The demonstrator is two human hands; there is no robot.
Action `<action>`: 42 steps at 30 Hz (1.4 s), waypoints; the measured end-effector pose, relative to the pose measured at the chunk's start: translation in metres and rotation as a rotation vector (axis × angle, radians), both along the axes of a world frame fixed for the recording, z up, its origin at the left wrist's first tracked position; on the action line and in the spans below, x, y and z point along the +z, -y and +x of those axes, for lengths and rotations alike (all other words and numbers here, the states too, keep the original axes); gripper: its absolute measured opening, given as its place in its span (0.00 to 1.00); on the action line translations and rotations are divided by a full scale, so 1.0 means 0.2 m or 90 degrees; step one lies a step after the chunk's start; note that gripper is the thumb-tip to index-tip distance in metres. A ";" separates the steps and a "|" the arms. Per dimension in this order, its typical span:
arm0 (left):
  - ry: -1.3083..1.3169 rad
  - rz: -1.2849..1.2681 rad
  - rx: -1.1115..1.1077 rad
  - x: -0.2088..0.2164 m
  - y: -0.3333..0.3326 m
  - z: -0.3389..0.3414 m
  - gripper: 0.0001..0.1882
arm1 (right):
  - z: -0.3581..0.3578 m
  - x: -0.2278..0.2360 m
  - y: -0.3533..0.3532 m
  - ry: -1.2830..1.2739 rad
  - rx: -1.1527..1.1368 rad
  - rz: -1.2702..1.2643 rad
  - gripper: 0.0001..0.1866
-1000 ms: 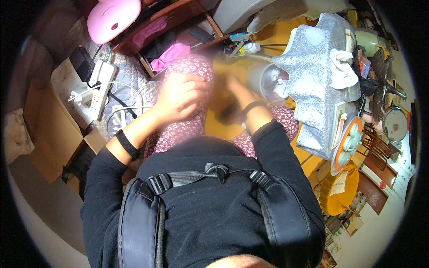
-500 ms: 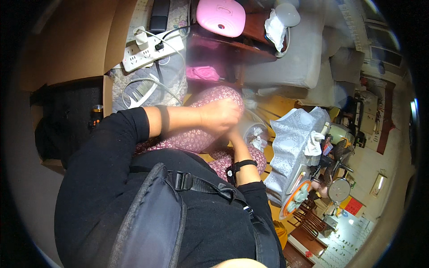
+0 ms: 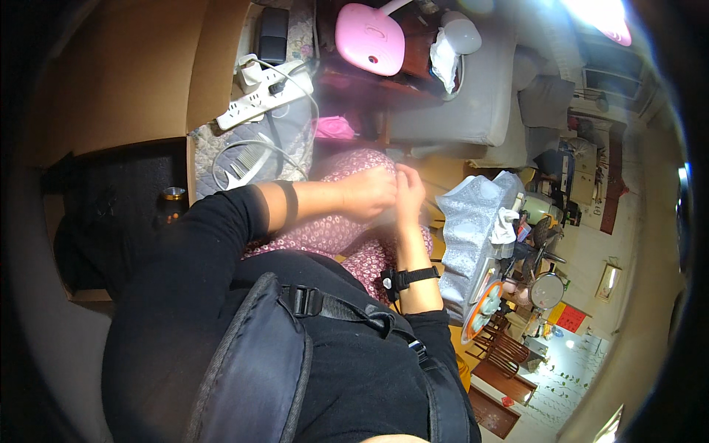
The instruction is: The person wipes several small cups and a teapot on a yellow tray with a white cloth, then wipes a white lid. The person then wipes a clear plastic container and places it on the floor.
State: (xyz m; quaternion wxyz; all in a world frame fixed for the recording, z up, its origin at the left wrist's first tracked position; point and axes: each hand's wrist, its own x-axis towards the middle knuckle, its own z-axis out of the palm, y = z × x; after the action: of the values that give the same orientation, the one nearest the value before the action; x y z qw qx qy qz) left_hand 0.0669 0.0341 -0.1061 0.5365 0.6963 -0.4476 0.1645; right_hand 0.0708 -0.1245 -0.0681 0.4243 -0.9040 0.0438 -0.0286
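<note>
My left hand is closed, its fingers curled in over my knee in the pink floral trousers. Right beside it, my right hand has its thumb and fingers drawn together, the fingertips meeting those of the left. Whatever they may hold between them is too small or too hidden to make out. Each wrist wears a black band. To the left of the knee, a white comb lies on the quilted grey cloth, with a pale cable looped around it.
A white power strip with plugs lies beyond the comb. At left stands an open cardboard box with dark contents. A pink lamp base sits at the far side. Right of my hands is a table with a silvery cloth and an orange-rimmed tray.
My right hand has risen from partly behind the left one to beside it, its fingers now showing. The left stays closed at the knee. The whole view has shifted slightly.
</note>
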 end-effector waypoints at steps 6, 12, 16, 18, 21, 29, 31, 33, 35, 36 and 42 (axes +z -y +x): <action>0.000 0.000 -0.005 0.01 0.00 0.00 0.10 | 0.00 -0.02 0.00 0.020 -0.009 0.006 0.09; -0.033 0.008 -0.021 0.00 0.01 0.03 0.11 | -0.06 0.04 0.04 -0.014 0.049 0.058 0.10; -0.484 -0.221 -0.060 0.06 -0.06 0.16 0.07 | -0.21 0.16 0.28 0.117 0.146 -0.189 0.11; -0.725 -0.429 0.029 0.09 -0.14 0.29 0.11 | -0.32 0.20 0.45 0.107 0.064 -0.264 0.13; -0.828 -0.467 0.115 0.11 -0.23 0.50 0.12 | -0.48 0.11 0.61 0.098 0.042 -0.430 0.16; -0.906 -0.658 0.168 0.07 -0.16 0.73 0.09 | -0.63 -0.10 0.72 0.170 -0.045 -0.381 0.14; -0.906 -0.669 0.213 0.05 -0.15 0.76 0.09 | -0.63 -0.08 0.72 0.172 -0.039 -0.376 0.14; -0.899 -0.673 0.250 0.03 -0.14 0.78 0.08 | -0.63 -0.06 0.71 0.172 -0.045 -0.379 0.14; -0.884 -0.658 0.244 0.01 -0.14 0.78 0.07 | -0.63 -0.05 0.70 0.176 -0.048 -0.367 0.14; -0.875 -0.651 0.240 0.01 -0.13 0.79 0.07 | -0.63 -0.04 0.70 0.173 -0.048 -0.363 0.14; -0.885 -0.707 0.274 0.01 -0.11 0.81 0.06 | -0.64 -0.04 0.72 0.186 -0.055 -0.343 0.14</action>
State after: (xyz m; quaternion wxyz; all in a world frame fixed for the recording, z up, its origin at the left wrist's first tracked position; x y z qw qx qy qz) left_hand 0.2299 0.0553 -0.1042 0.9007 0.3489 0.2589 -0.0042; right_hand -0.0564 -0.2676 -0.0766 0.1696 -0.9676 0.0112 -0.1868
